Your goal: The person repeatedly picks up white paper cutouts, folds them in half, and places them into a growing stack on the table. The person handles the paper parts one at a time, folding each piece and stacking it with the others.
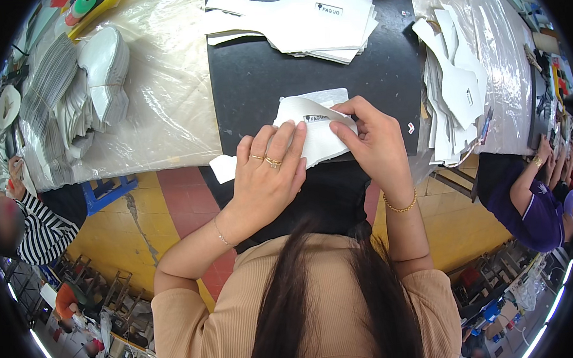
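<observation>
at the near edge of the black work board [248, 83], the white cut piece [324, 144] lies under both your hands, its narrow end poking out past your left one and its right-hand edge curling up. a second pale layer [338, 97] shows just beyond it; whether the two are joined, you cannot tell from here.

your left hand [271, 170] is palm down, fingers close together, resting on the piece and pressing it to the board, by the look of it. your right hand [377, 140] has thumb and forefinger narrowed on the raised edge, holding it.

progress: midway through this one piece, as i judge it. the dark printed mark [315, 119] is already on it, facing up. the curled edge does not lie flat, so the handling there seems unfinished.

around you: a stack of like pieces [290, 28] sits at the far side of the board, top one marked too. a looser pile [462, 96] lies to your right, also with a mark showing. which is waiting and which is finished, you can't tell from their looks. well off to your left, bundled grey-white pieces [52, 105] sit on the plastic sheeting [169, 88], apart from your hands.
</observation>
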`<state>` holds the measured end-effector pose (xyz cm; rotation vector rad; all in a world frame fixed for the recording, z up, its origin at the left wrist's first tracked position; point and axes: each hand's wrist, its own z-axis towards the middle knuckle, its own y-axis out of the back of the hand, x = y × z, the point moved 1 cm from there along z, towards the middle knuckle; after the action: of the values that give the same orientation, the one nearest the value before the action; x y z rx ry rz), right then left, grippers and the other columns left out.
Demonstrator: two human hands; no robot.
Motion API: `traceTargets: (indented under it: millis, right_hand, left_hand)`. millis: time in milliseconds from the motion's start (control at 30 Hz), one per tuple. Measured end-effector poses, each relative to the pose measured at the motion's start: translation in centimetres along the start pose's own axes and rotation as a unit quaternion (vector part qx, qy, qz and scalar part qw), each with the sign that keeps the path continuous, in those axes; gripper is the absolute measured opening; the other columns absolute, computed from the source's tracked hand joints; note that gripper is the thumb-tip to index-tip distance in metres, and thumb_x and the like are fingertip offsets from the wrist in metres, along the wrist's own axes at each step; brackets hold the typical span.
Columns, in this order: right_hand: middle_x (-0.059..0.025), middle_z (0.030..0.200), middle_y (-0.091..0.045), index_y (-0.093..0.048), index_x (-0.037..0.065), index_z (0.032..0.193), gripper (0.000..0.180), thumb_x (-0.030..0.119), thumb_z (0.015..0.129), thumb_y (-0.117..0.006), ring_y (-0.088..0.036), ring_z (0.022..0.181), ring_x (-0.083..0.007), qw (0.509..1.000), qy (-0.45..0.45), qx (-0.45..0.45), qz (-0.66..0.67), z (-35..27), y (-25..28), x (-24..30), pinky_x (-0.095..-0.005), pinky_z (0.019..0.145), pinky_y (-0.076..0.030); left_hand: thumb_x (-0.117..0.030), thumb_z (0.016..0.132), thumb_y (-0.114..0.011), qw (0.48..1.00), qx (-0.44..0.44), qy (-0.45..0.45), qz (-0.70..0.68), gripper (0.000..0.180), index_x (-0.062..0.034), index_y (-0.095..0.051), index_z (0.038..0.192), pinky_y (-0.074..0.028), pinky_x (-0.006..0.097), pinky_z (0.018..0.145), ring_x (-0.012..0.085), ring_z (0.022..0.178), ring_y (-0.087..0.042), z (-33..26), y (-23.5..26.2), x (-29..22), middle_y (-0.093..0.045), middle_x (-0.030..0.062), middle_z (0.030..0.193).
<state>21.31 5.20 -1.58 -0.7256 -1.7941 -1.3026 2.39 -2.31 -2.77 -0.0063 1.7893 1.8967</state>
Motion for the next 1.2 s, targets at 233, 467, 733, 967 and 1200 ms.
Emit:
traceTargets:
  millis: [233,467,733,967,1200]
  right_hand:
    - [-0.0054,0.076,-0.064,-0.067,0.001,0.102,0.016,0.005,0.087,-0.072,-0.045,0.057,-0.0064,1.000,-0.002,-0.002,-0.002,-0.1,-0.1,0.0,-0.0238,0.053,-0.039]
    - [-0.0051,0.076,-0.065,-0.067,0.001,0.100,0.015,0.005,0.087,-0.072,-0.046,0.059,-0.0070,0.999,0.026,-0.019,-0.026,-0.2,-0.4,0.0,-0.0238,0.054,-0.040]
    - [-0.0097,0.082,-0.065,-0.067,-0.001,0.099,0.016,0.007,0.087,-0.074,-0.060,0.063,-0.0176,0.996,0.006,-0.080,-0.028,-1.2,-0.5,0.2,-0.0294,0.059,-0.048]
    - [-0.0107,0.081,-0.065,-0.068,-0.001,0.093,0.014,0.009,0.086,-0.075,-0.062,0.061,-0.0192,0.993,-0.022,-0.092,-0.065,-0.9,0.0,0.0,-0.0309,0.058,-0.049]
    - [-0.0082,0.079,-0.064,-0.068,-0.003,0.095,0.017,0.010,0.087,-0.075,-0.058,0.060,-0.0137,0.993,-0.032,-0.085,-0.079,-0.6,-0.1,-0.3,-0.0273,0.057,-0.047]
  left_hand:
    - [-0.018,0.082,-0.072,1.000,0.003,-0.003,0.010,0.062,-0.0044,-0.055,0.139,-0.036,0.044,0.097,0.0290,0.119,-0.045,-0.1,-0.3,0.0,-0.050,0.0107,0.135]
    - [-0.020,0.075,-0.075,0.999,-0.013,-0.013,0.041,0.066,-0.0098,-0.057,0.137,-0.037,0.042,0.094,0.0279,0.116,-0.047,0.2,-0.6,-0.2,-0.052,0.0098,0.130]
    - [-0.018,0.071,-0.074,0.997,0.002,-0.009,0.077,0.067,-0.0124,-0.059,0.136,-0.038,0.044,0.094,0.0281,0.115,-0.050,0.1,-0.6,-0.8,-0.053,0.0102,0.127]
    - [-0.027,0.074,-0.075,0.994,0.010,-0.027,0.103,0.071,-0.0061,-0.055,0.140,-0.039,0.045,0.092,0.0301,0.117,-0.049,0.2,-0.5,-0.9,-0.055,0.0151,0.128]
    - [-0.027,0.075,-0.074,0.993,0.022,-0.028,0.113,0.071,-0.0055,-0.054,0.141,-0.039,0.045,0.091,0.0303,0.116,-0.049,0.2,-0.3,-1.1,-0.055,0.0154,0.128]
